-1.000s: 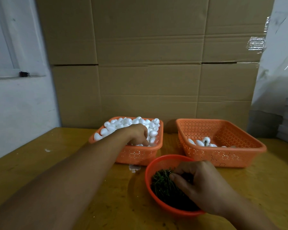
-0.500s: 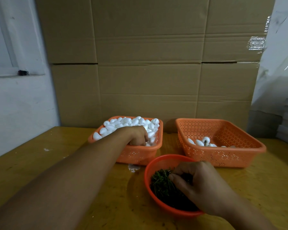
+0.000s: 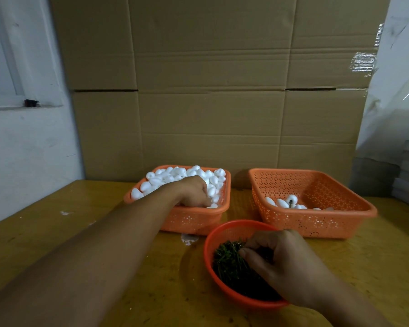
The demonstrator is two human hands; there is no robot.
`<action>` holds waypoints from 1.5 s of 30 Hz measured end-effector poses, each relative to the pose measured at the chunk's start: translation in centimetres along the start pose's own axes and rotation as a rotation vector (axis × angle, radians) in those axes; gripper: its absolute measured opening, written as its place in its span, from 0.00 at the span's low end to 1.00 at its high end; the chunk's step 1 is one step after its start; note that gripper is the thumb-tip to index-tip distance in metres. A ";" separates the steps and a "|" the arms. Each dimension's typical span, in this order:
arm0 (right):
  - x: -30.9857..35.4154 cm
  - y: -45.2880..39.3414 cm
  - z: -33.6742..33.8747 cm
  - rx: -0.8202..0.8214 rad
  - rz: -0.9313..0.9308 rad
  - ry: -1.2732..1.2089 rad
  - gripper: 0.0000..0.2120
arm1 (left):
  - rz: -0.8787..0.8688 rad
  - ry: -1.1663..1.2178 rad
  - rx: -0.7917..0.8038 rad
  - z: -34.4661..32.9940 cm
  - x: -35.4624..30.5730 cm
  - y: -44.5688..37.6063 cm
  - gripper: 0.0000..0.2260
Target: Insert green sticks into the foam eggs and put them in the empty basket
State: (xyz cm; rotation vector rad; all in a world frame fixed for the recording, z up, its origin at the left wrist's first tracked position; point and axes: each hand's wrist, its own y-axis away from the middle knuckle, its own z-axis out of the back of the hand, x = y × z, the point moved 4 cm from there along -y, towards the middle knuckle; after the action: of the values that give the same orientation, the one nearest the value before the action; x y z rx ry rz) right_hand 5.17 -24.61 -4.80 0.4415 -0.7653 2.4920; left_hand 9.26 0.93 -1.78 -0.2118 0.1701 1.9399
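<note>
Both hands are down in their bins at once: the left hand is buried in the foam eggs heaped in the left basket at the table's far edge, fingers curled down among them, though whether an egg is actually in its grasp I cannot tell. The right hand reaches into the round orange bowl near the front edge, thumb and fingertips closing on the green sticks; it looks like a pinch, but how many sticks it has is hidden. That's the risk here: those sticks are thin and tangled, so a whole clump may come up instead of one, or strands may scatter onto the table. The eggs are piled above the rim, so a careless pull could roll several over the side. The right basket, also along the far edge, holds only a few finished eggs, so most of the job remains. Against a second ago, very little changes: the left hand digs slightly deeper toward the basket's near wall, while the right keeps working the same spot.
</note>
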 end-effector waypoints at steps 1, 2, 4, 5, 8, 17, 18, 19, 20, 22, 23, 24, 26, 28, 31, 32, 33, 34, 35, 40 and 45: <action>0.0 0.0 0.0 -0.001 0.000 0.002 0.07 | 0.003 -0.010 -0.060 0.3 0.1 0.1 0.12; 0.1 0.0 0.0 0.000 0.000 0.002 0.07 | -0.005 -0.005 -0.119 0.5 0.0 0.3 0.14; 0.1 0.0 -0.1 0.012 0.000 0.008 0.07 | -0.030 0.062 -0.200 0.9 -0.2 0.8 0.14; 0.1 0.0 -0.1 0.018 -0.001 0.013 0.07 | -0.038 0.126 -0.232 1.1 -0.2 1.0 0.13; 0.1 0.0 -0.2 0.027 -0.006 0.024 0.09 | -0.060 0.382 -0.384 1.5 -0.2 1.8 0.09; 0.4 0.0 -0.3 0.029 -0.024 0.040 0.07 | -0.234 0.804 -0.586 0.9 -1.2 5.7 0.07; 0.4 0.0 -0.3 0.028 -0.026 0.049 0.07 | -0.244 0.862 -0.557 0.6 -1.5 6.0 0.06; 0.4 0.0 -0.3 0.026 -0.029 0.066 0.06 | -0.251 0.914 -0.528 0.3 -1.8 6.3 0.06; 0.3 0.0 -0.3 0.025 -0.033 0.092 0.06 | -0.259 0.959 -0.503 0.0 -2.1 6.6 0.05; 0.1 0.0 -0.4 0.031 -0.041 0.165 0.08 | -0.289 1.026 -0.456 -0.6 -2.7 7.2 0.04; 0.1 -0.1 -0.4 0.033 -0.045 0.200 0.09 | -0.305 1.055 -0.430 -0.9 -2.9 7.5 0.04; 0.0 -0.1 -0.3 0.034 -0.051 0.226 0.10 | -0.317 1.076 -0.402 -1.1 -3.1 7.7 0.05; -0.1 -0.1 -0.2 0.028 -0.089 0.234 0.12 | -0.338 1.051 -0.353 -1.4 -3.4 8.2 0.07; -0.1 -0.1 -0.1 0.047 -0.146 0.228 0.13 | -0.384 1.005 -0.306 -1.3 -3.7 8.7 0.07; -0.1 0.0 -0.4 0.121 -0.203 0.246 0.14 | -0.449 1.009 -0.203 -1.1 -4.0 9.3 0.05; -0.2 0.0 -0.5 0.142 -0.209 0.248 0.14 | -0.465 1.026 -0.154 -1.1 -4.3 9.5 0.05; -0.1 0.1 -0.6 0.161 -0.212 0.252 0.15 | -0.484 1.048 -0.106 -1.2 -4.6 9.6 0.05; -0.1 0.1 -0.6 0.184 -0.213 0.261 0.18 | -0.502 1.060 -0.074 -1.4 -4.9 9.7 0.04; 0.0 0.2 -0.7 0.208 -0.214 0.274 0.21 | -0.517 1.063 -0.059 -1.4 -5.2 9.9 0.03; 0.3 0.2 -0.9 0.328 -0.229 0.339 0.22 | -0.565 1.093 0.031 -2.1 -5.8 10.2 0.10; 0.3 0.1 -1.1 0.356 -0.258 0.329 0.12 | -0.556 1.107 0.003 -2.6 -6.0 10.1 0.10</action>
State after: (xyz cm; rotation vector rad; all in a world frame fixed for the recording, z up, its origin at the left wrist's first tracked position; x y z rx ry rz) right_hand 4.71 -23.93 -5.59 0.2216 -0.1253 2.3691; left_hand 2.23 -8.76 -2.71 -1.1845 0.7456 1.0934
